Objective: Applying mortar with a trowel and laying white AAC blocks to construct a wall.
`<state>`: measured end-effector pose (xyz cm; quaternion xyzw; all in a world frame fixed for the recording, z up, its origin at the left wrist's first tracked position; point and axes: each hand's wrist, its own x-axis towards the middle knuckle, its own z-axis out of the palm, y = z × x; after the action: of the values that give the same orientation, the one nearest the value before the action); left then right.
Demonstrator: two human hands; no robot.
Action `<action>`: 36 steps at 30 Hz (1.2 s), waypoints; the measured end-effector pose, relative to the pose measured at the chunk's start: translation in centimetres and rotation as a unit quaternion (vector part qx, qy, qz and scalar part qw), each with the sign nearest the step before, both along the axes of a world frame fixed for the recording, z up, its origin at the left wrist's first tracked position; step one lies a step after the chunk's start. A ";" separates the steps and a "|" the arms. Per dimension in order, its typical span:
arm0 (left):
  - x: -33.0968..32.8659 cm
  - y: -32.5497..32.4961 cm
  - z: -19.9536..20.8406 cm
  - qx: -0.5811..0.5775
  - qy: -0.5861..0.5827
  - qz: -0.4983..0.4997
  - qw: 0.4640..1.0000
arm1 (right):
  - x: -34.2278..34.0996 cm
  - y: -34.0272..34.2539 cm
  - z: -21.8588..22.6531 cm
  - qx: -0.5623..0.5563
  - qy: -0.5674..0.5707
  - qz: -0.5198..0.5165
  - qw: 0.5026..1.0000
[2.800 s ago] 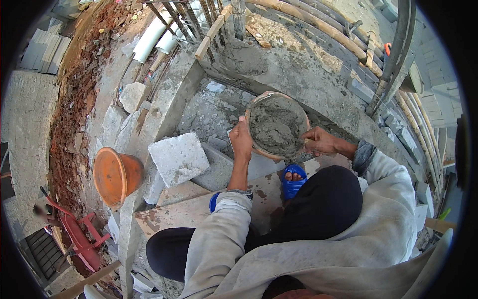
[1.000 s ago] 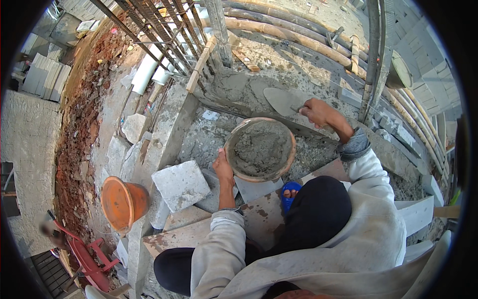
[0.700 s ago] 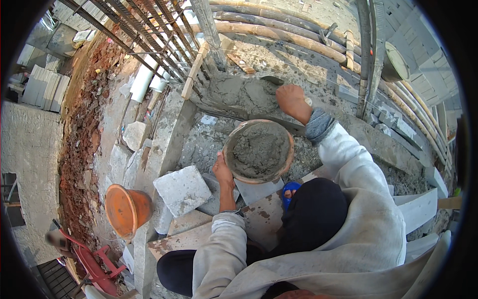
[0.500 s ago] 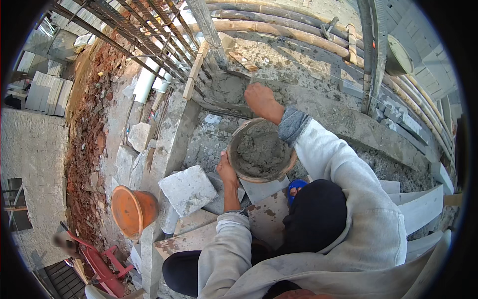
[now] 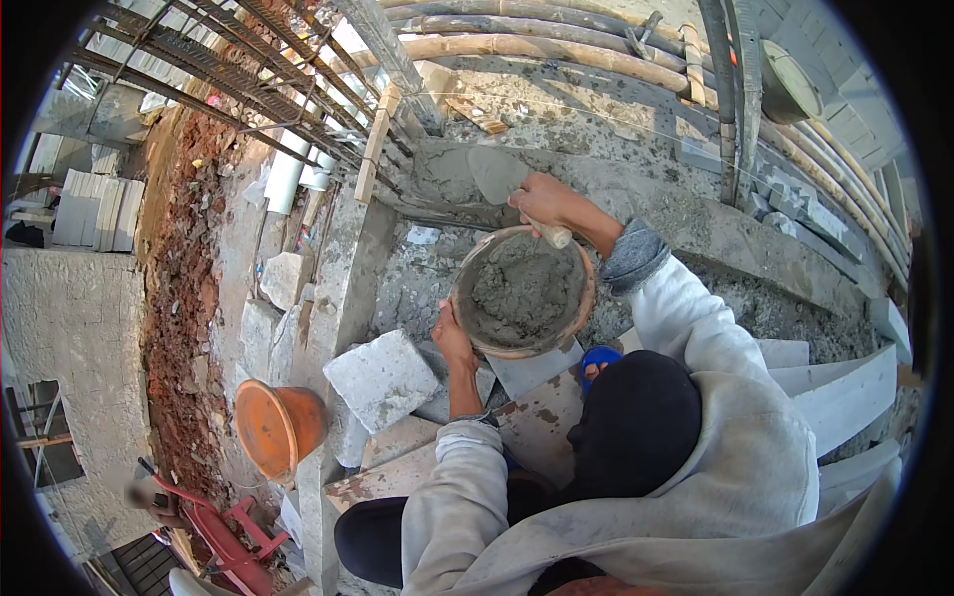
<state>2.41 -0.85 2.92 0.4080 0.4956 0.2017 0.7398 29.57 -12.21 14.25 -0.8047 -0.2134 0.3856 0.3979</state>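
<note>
My right hand point(image 5: 549, 204) is wrapped round the wooden handle of a trowel point(image 5: 494, 175). The grey blade lies over wet mortar point(image 5: 437, 177) spread on the low ledge by the post. Below it stands a round bucket point(image 5: 586, 316) holding grey mortar point(image 5: 527, 288), its surface rough and heaped. My left hand point(image 5: 454, 341) grips the bucket's near left rim, with the fingers partly hidden. A pale block point(image 5: 383, 380) lies tilted just left of my left wrist.
An orange bucket point(image 5: 281, 429) leans at the lower left, near a red wheelbarrow point(image 5: 227, 541). Rusty rebar point(image 5: 214, 74) and a concrete post point(image 5: 390, 65) rise at the upper left. Bamboo poles point(image 5: 537, 52) run along the back. A thin string point(image 5: 586, 107) crosses above the ledge.
My right hand has moved right and slightly down, and the trowel's blade and handle now show. My left hand stays on the bucket. The whole view has shifted a little.
</note>
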 end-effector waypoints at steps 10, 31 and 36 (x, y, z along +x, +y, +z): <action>-0.4 0.0 -0.2 0.021 -0.012 -0.020 1.000 | -1.5 -12.3 2.8 -0.026 0.040 -0.078 0.996; 1.7 -5.4 5.6 0.240 -0.006 -0.140 0.961 | -3.2 -16.8 5.0 -0.205 -0.472 0.306 0.801; 3.4 -8.4 5.5 0.235 -0.045 -0.131 0.962 | -5.1 -19.7 -3.0 -0.105 -0.250 0.315 0.909</action>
<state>5.79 -9.29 8.47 0.6218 0.3427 0.2322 0.6648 24.50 -31.88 11.28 -0.8028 -0.5067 0.2973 0.1020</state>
